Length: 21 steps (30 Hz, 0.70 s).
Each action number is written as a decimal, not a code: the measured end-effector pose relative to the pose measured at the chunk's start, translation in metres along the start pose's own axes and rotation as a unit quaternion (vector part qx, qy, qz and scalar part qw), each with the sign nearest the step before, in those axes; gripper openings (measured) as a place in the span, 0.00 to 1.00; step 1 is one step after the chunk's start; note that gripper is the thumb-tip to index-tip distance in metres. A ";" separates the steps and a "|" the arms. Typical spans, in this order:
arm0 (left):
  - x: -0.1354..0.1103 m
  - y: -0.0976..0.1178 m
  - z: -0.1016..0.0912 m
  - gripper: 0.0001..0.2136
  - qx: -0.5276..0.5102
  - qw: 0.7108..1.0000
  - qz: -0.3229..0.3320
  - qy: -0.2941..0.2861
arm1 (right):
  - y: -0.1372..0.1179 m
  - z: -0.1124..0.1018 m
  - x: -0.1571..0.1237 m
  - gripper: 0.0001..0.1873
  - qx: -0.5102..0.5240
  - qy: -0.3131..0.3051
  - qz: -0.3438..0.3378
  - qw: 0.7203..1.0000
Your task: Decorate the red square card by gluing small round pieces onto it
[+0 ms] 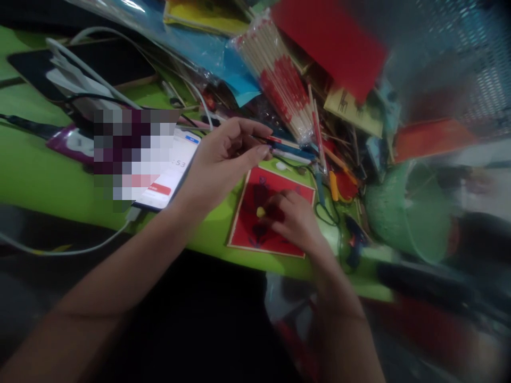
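- The red card is lying flat on the green table, in front of the person, with dark flower-like shapes showing on it.
- The right hand is reaching over the card's right half, its fingers curling loosely near a small yellow piece; I cannot tell whether they are grasping anything or touching the card.
- The left hand is hovering beyond the card's upper left corner, thumb and forefinger bringing their tips close together; I cannot tell whether they are pinching something small.
- A lit phone is lying just left of the left wrist, a white cable plugging into its lower end.
- A dark phone is resting at the upper left, beyond the purple power strip.
- A bundle of red-tipped sticks is lying beyond the hands, a red sheet sitting beside it.
- Orange-handled scissors are lying right of the card, near a green basket.
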<state>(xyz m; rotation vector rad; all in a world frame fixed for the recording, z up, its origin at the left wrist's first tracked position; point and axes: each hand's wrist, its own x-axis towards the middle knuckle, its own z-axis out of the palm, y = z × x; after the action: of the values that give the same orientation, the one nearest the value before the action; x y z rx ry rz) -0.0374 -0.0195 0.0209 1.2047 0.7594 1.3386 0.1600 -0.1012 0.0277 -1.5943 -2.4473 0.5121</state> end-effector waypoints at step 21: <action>-0.001 0.000 0.000 0.08 -0.002 1.000 -0.007 -0.002 | -0.002 -0.003 -0.001 0.09 0.018 -0.019 -0.024 0.999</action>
<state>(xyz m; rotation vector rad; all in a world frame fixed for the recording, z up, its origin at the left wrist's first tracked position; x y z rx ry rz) -0.0378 -0.0201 0.0210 1.1964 0.7607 1.3260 0.1596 -0.1024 0.0315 -1.5214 -2.4829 0.5793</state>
